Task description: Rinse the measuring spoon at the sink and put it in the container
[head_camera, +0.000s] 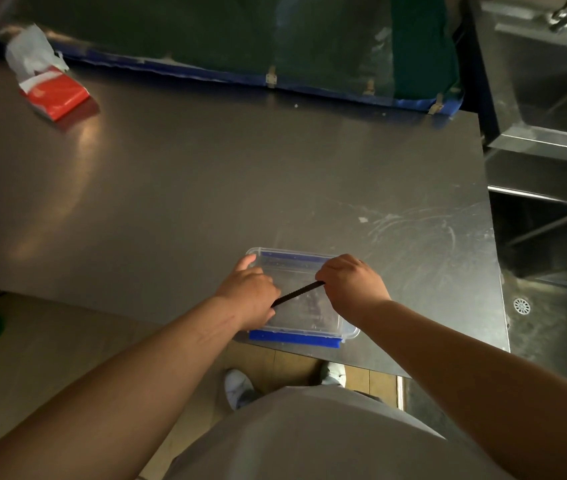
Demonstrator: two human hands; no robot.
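A clear plastic container (342,327) with blue clips stands at the near edge of the steel table (205,188). Both hands are over it. My right hand (353,284) pinches the upper end of a thin black measuring spoon (297,293), which slants down to the left across the container. The spoon's lower end disappears under my left hand (249,294), so its bowl is hidden. My left hand curls over the container's left wall, thumb on the rim. The steel sink (552,98) is at the far right, beyond the table's end.
A red and white packet (55,93) lies at the table's far left. A blue-edged dark panel (240,46) runs along the back. A tap (562,12) hangs over the sink. The wet floor on the right has a round drain (521,305).
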